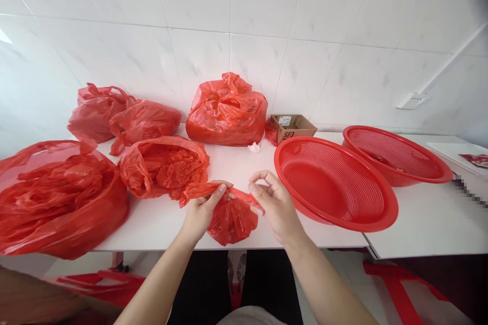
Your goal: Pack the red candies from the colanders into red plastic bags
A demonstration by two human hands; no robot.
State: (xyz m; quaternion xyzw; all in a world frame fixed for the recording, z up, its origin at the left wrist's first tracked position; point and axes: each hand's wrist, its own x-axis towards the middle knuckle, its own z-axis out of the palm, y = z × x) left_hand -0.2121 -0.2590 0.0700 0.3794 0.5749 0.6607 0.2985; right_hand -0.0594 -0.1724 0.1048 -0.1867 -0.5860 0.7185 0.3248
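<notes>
A small red plastic bag (233, 223) with a bulging body sits at the front edge of the table between my hands. My left hand (204, 210) is closed on its gathered neck, one twisted end sticking out to the left. With thumb and fingers, my right hand (272, 203) pinches the other twisted end, stretched to the right. What the bag contains cannot be made out through the plastic. Just behind my left hand lies an open red bag (143, 167) with crumpled red plastic inside.
Left on the white table (152, 228) is a large open red bag (110, 218). Several full red bags (229, 117) stand along the wall beside a small cardboard box (299, 129). A red perforated basket (375, 203) is on the right, with a second basket (423, 172) behind it. Crumpled tissue (253, 148) lies mid-table.
</notes>
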